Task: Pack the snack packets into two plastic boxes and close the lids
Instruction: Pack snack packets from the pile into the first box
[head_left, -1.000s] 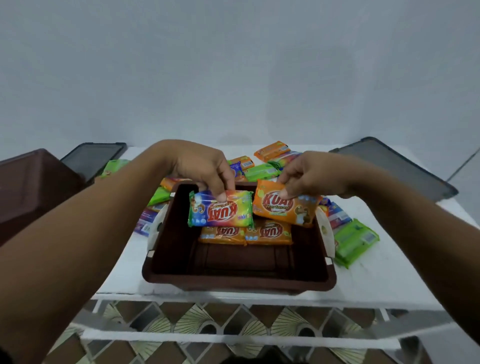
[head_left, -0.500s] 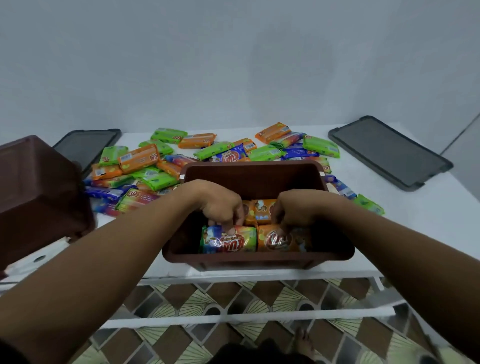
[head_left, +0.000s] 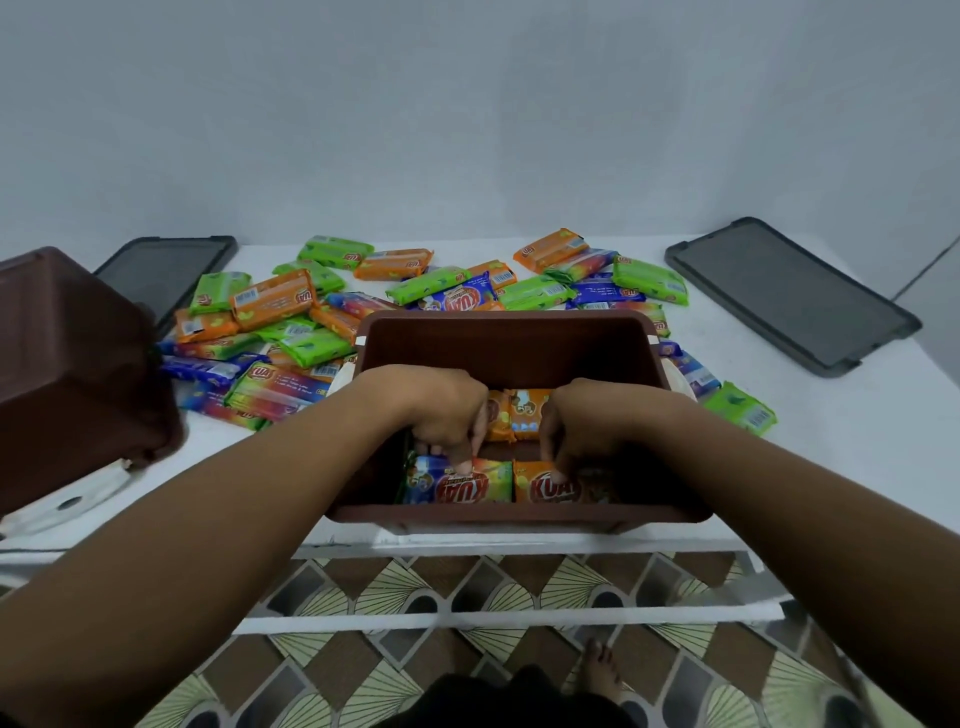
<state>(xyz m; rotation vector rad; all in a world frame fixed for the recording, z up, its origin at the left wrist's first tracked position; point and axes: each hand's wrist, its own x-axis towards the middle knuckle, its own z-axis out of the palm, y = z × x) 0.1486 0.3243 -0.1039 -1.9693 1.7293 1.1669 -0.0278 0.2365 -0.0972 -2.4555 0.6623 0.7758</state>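
Neatness is what this step asks for, going by how things lie. Far left of the open box (head_left: 511, 325) a second brown box (head_left: 78, 364) appears to lie tipped over, and a dark lid (head_left: 166, 270) rests behind and left of the open box; both wait their turn. Loose snack packets (head_left: 311, 322) are heaped on the table (head_left: 831, 452) to the left of and behind the open box. Inside the open box, at its near wall, the left hand (head_left: 447, 410) pinches the upper edge of a rainbow packet (head_left: 462, 486) with curled fingers. Just to its right, the right hand (head_left: 587, 421) pinches an orange packet (head_left: 550, 491) the same way, and the two packets touch side by side. Another row of orange packets (head_left: 519, 415) lies flat nearer the middle of the open box. Both held packets should probably be pressed flat to the floor, flush with the near wall and each other, and released only once they sit level, so later layers stack evenly and the lid can shut. A second lid (head_left: 789, 306) lies well to the right of the open box.
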